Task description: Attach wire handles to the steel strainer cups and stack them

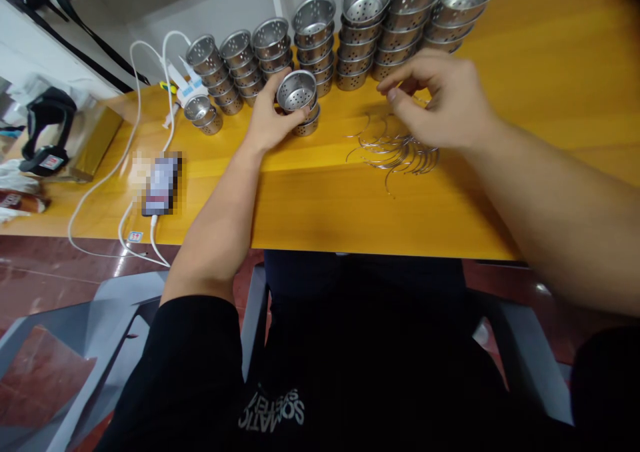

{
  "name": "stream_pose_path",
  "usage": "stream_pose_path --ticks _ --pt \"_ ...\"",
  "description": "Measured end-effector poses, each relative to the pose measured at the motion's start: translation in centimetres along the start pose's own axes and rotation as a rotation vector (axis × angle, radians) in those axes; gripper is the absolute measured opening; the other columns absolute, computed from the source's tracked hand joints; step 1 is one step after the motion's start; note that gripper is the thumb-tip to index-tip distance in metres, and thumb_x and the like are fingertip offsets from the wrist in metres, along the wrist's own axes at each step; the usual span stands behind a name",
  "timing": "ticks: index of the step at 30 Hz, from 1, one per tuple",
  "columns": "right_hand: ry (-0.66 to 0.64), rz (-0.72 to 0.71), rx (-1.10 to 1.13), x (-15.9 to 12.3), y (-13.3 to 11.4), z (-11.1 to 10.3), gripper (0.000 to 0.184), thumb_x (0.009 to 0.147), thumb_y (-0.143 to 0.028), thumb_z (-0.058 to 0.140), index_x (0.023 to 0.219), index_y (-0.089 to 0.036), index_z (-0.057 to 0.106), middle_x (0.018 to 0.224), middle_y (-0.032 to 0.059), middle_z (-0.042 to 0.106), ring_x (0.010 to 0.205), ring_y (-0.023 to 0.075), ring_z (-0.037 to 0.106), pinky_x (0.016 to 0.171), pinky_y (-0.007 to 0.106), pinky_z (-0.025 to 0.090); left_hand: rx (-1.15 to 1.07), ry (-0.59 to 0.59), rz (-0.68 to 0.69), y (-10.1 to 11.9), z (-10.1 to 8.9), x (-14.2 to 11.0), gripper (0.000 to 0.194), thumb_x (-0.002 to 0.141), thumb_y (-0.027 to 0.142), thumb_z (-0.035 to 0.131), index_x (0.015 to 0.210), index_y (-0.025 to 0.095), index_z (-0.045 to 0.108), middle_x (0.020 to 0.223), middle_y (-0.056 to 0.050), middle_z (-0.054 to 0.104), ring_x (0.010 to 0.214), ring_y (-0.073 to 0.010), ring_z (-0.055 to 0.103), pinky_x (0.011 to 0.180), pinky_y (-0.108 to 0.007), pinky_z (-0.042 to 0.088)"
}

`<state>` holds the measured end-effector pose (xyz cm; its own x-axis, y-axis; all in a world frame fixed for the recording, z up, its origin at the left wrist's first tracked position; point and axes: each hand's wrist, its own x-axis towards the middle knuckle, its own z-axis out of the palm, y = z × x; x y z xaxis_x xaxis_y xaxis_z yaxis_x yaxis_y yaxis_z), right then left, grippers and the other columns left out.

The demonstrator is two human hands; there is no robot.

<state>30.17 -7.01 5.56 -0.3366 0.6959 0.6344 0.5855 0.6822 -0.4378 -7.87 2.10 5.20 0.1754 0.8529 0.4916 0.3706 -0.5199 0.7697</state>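
Note:
My left hand [273, 117] is closed around a small perforated metal cup [299, 93], thumb in front and fingers behind. This cup sits on top of another perforated cup [307, 127] that rests on the wooden table [320, 205]. To the right, my right hand [437, 99] hovers over a loose pile of thin curved wires [400, 152]. Its thumb and fingers are bent toward each other at the left; whatever may be between them is too small to make out. Behind both hands stand several stacks of perforated metal cups [355, 49].
A short cup stack [204, 115] stands at the left beside a white power strip [193, 91]. A phone [161, 187] with a white cable [153, 232] lies near the front edge. Farther left is a cardboard box [97, 142] with a black strapped item [50, 125].

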Motion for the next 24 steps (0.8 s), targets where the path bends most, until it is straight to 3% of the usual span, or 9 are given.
stream_pose_path --ticks 4,7,10,12,16,21,24 --pt "-0.011 0.020 -0.011 -0.1 -0.1 -0.1 0.028 0.131 -0.056 0.078 0.133 -0.031 0.091 0.125 0.0142 0.090 0.111 0.0340 0.086 0.110 0.059 0.077 0.017 -0.006 -0.048 0.4 0.2 -0.6 0.084 0.056 0.058 0.121 0.129 0.053 0.080 0.173 0.004 0.085 0.176 -0.0393 0.069 0.153 -0.069 0.055" --pt "-0.017 0.025 -0.010 -0.1 0.0 -0.2 0.028 0.130 -0.055 0.079 0.134 -0.030 0.091 0.125 0.0137 0.091 0.110 0.0330 0.087 0.109 0.058 0.078 0.000 -0.022 -0.033 1.4 0.4 -0.7 0.100 0.054 0.062 0.124 0.141 0.056 0.074 0.174 0.003 0.082 0.177 -0.0393 0.069 0.152 -0.070 0.055" --pt "-0.023 0.046 0.015 -0.1 0.0 -0.2 0.029 0.128 -0.058 0.081 0.132 -0.031 0.092 0.127 0.0146 0.091 0.109 0.0349 0.087 0.108 0.059 0.079 -0.007 0.023 -0.035 5.0 1.1 -1.9 0.101 0.060 0.075 0.125 0.145 0.055 0.074 0.158 -0.004 0.088 0.172 -0.0407 0.073 0.142 -0.070 0.062" --pt "-0.029 0.061 0.027 0.0 0.0 -0.2 0.032 0.127 -0.062 0.081 0.132 -0.033 0.092 0.128 0.0153 0.091 0.110 0.0367 0.087 0.109 0.062 0.079 -0.020 0.112 -0.025 8.2 1.7 -3.4 0.100 0.074 0.084 0.121 0.157 0.054 0.073 0.151 -0.008 0.091 0.175 -0.0401 0.071 0.136 -0.068 0.066" --pt "-0.039 0.082 0.029 0.0 -0.1 -0.4 0.040 0.126 -0.071 0.079 0.132 -0.033 0.092 0.128 0.0153 0.091 0.110 0.0387 0.088 0.112 0.065 0.079 -0.036 0.127 0.047 12.8 2.9 -6.4 0.105 0.084 0.087 0.118 0.172 0.057 0.068 0.152 -0.007 0.092 0.175 -0.0387 0.073 0.135 -0.064 0.069" --pt "-0.064 0.106 0.045 -0.1 0.2 -0.2 0.040 0.124 -0.072 0.082 0.130 -0.033 0.091 0.129 0.0147 0.093 0.111 0.0387 0.088 0.113 0.064 0.079 -0.017 0.098 0.051 12.6 4.5 -7.1 0.105 0.088 0.087 0.116 0.176 0.058 0.067 0.157 -0.006 0.091 0.175 -0.0394 0.074 0.137 -0.065 0.070" --pt "-0.071 0.088 0.048 -0.2 0.5 -0.1 0.038 0.124 -0.069 0.083 0.129 -0.032 0.091 0.127 0.0143 0.094 0.110 0.0379 0.089 0.111 0.062 0.080 -0.004 0.080 0.062 10.9 3.8 -7.6 0.105 0.089 0.088 0.115 0.177 0.058 0.066 0.159 -0.006 0.090 0.175 -0.0398 0.074 0.137 -0.065 0.070"
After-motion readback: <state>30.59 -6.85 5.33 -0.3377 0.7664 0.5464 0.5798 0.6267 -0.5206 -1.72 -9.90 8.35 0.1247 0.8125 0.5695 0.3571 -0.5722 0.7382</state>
